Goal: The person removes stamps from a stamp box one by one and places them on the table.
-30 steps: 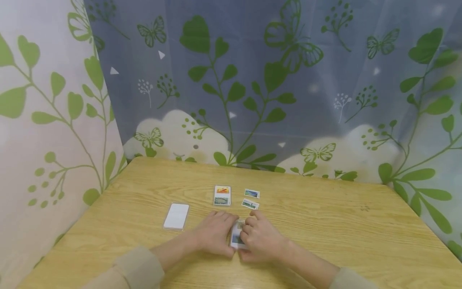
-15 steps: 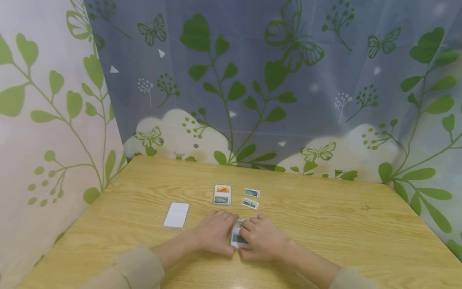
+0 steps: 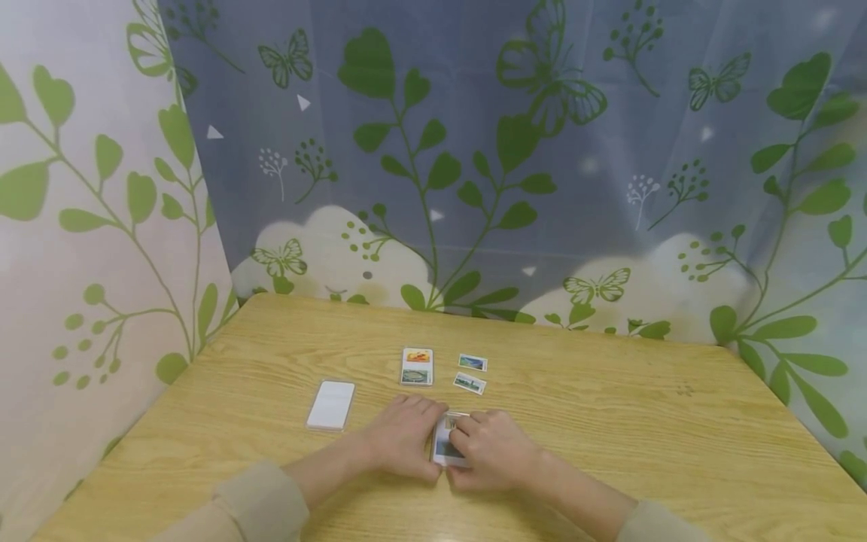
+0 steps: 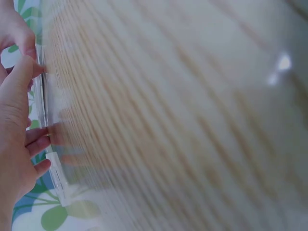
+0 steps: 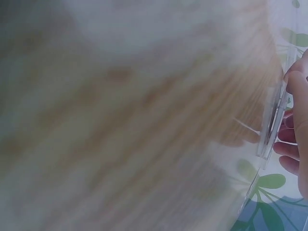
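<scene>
In the head view, my left hand (image 3: 406, 433) lies along the left side of a flat clear plastic case (image 3: 436, 452), its thumb at the near corner and its fingers at the far one. The case lies on the table and shows small stamp-like pictures. My right hand (image 3: 494, 452) grips its right side with bent fingers over the top, covering much of it. In the left wrist view, the left thumb and fingers (image 4: 41, 142) touch the case's edge. In the right wrist view, the right fingers lie along the case (image 5: 274, 120), seen edge-on.
Beyond the hands lies a similar case (image 3: 417, 366) with two pictures. Two loose stamp-like pictures, an upper one (image 3: 473, 363) and a lower one (image 3: 470, 383), lie right of it. A white case (image 3: 331, 405) rests at left. A patterned cloth (image 3: 460, 188) hangs behind the wooden table (image 3: 596, 406).
The right hand's fingers have drawn back and bent toward the case, away from the loose pictures. The left hand and the other things stay in place.
</scene>
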`<act>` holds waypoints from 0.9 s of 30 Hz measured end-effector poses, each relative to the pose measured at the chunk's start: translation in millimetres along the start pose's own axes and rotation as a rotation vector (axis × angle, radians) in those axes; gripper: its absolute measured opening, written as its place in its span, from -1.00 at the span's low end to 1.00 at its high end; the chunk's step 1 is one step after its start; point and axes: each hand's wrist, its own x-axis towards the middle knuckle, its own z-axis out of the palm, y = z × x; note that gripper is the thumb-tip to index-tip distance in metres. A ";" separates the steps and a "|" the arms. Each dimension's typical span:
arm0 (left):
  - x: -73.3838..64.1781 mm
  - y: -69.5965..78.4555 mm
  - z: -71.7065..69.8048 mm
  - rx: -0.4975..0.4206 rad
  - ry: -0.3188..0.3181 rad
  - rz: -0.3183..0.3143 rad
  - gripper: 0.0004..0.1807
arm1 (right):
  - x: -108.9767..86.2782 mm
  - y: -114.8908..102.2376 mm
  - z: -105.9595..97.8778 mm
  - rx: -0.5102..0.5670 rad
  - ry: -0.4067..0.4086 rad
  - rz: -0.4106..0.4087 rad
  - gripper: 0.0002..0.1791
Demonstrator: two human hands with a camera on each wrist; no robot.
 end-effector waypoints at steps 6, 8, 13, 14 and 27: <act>0.1 -0.2 -0.7 0.000 0.006 0.002 -0.12 | 0.1 0.3 0.1 0.011 0.019 -0.004 -0.67; 0.5 -0.1 -1.2 0.005 0.006 0.004 -0.12 | 0.2 0.6 0.0 0.010 0.024 -0.011 -0.67; 0.6 0.9 -2.5 0.012 -0.006 0.007 -0.12 | 0.1 0.9 -0.2 0.025 0.035 -0.038 -0.67; 0.6 1.0 -2.3 0.012 -0.008 0.007 -0.12 | 0.0 0.8 -0.2 0.027 0.035 -0.042 -0.67; 1.7 -0.1 -2.5 0.022 0.002 0.026 -0.13 | -1.2 1.4 2.0 0.037 0.053 -0.078 -0.67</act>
